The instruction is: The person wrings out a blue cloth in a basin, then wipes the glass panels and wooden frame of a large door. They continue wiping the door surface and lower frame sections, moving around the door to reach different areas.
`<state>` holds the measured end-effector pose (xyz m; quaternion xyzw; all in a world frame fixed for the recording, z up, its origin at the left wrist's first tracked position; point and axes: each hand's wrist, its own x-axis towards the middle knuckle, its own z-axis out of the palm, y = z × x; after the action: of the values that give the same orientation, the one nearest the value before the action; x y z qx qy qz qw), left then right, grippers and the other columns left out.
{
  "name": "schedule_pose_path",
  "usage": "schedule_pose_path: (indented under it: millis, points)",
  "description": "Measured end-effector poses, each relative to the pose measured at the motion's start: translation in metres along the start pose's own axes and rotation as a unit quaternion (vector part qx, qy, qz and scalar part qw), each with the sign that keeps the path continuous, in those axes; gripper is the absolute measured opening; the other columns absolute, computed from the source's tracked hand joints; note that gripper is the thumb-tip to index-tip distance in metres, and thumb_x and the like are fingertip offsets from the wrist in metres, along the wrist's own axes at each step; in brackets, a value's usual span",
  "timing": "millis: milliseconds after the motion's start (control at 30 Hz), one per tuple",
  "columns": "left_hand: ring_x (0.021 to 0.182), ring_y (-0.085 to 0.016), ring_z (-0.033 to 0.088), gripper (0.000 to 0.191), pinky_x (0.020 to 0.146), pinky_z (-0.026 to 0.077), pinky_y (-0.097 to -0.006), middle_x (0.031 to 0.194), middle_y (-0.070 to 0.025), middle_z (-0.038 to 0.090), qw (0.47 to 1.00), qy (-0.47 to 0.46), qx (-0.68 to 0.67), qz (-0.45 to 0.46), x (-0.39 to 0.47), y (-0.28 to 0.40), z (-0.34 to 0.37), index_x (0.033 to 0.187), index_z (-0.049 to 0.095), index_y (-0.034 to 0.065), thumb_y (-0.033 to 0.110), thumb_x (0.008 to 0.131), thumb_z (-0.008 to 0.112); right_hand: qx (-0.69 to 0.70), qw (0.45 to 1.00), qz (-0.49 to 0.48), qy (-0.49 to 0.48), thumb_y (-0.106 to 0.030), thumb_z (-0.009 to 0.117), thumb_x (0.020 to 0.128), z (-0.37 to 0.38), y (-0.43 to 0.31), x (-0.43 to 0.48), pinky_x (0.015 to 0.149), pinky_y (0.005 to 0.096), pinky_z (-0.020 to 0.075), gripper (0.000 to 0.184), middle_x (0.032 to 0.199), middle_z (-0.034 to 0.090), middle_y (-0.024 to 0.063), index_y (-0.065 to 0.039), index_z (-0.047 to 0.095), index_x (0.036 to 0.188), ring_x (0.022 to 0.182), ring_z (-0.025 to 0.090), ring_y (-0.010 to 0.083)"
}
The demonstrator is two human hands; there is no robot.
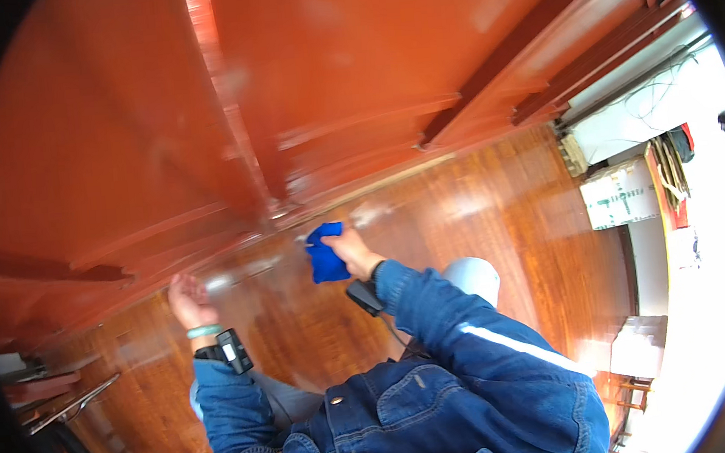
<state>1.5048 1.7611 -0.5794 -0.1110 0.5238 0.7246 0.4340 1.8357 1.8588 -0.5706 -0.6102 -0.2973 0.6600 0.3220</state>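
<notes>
My right hand (353, 253) grips a blue cloth (327, 258), which hangs from the fingers over the wooden floor (306, 320). Ahead of both hands rises a large reddish-brown wooden panel front (349, 55), perhaps wooden doors, with a vertical seam between its two broad panels. My left hand (191, 302) is off to the left near the foot of this front. Its fingers are loosely curled and slightly apart, with nothing seen in them. Whether it touches the wood cannot be told. A black device is strapped at each wrist.
At the right by the wall stand a white carton (622, 193) bearing printing and a pale box (640, 346). Loose cables (655, 85) run along the upper right wall. A chair's metal frame (76, 405) is at lower left. My knee (474, 278) is beside my right forearm.
</notes>
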Motion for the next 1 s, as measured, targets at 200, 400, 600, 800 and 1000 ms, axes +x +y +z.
schedule_pose_path:
  millis: [200,400,600,800,1000]
  points:
    - [0.120,-0.021,0.046,0.042,0.102,0.036,-0.0429,0.131,-0.0072,0.049,0.967,0.059,0.089,0.231,0.020,0.121,-0.008,0.133,0.046,0.0078,0.010,0.091,0.054,0.114,0.952,-0.279,0.044,-0.003,0.064,0.092,0.114,-0.052,-0.088,0.086,0.0368,0.0550,0.035,0.112,0.067,0.0104,0.000,0.055,0.126,0.099,0.066,0.0209]
    - [0.146,-0.034,0.023,0.061,0.119,0.015,-0.0545,0.158,-0.0187,0.024,0.746,-0.056,0.272,0.605,-0.011,0.247,0.049,0.148,0.031,0.0010,0.007,0.092,0.054,-0.011,0.725,-0.659,0.201,-0.001,0.068,0.088,0.214,-0.150,-0.167,0.104,0.0370,0.0425,0.061,0.131,0.056,0.0126,0.000,0.040,0.142,0.118,0.056,0.0225]
    - [0.151,-0.045,-0.005,0.081,0.117,-0.004,-0.0618,0.164,-0.0258,-0.003,0.615,-0.061,0.385,0.685,-0.002,0.290,0.109,0.157,0.010,0.0010,0.021,0.094,0.055,-0.321,0.478,-0.725,0.377,-0.018,0.081,0.075,0.261,-0.283,-0.190,0.092,0.0535,0.0423,0.048,0.108,0.058,0.0242,-0.001,0.060,0.114,0.103,0.053,0.0455]
    - [0.149,-0.048,-0.011,0.087,0.115,-0.006,-0.0649,0.163,-0.0258,-0.011,0.535,0.002,0.397,0.746,0.023,0.285,0.125,0.158,-0.001,0.0047,0.043,0.099,0.049,-0.366,0.370,-0.776,0.357,-0.028,0.079,0.076,0.263,-0.309,-0.173,0.075,0.0488,0.0512,0.057,0.104,0.065,0.0230,-0.002,0.061,0.124,0.089,0.063,0.0407]
    - [0.150,-0.046,-0.008,0.090,0.118,-0.003,-0.0615,0.163,-0.0254,-0.007,0.556,-0.009,0.439,0.706,0.018,0.287,0.112,0.158,0.001,0.0056,0.046,0.097,0.053,-0.393,0.450,-0.739,0.311,-0.026,0.073,0.084,0.269,-0.316,-0.174,0.074,0.0475,0.0513,0.056,0.094,0.067,0.0212,0.003,0.056,0.128,0.081,0.064,0.0390]
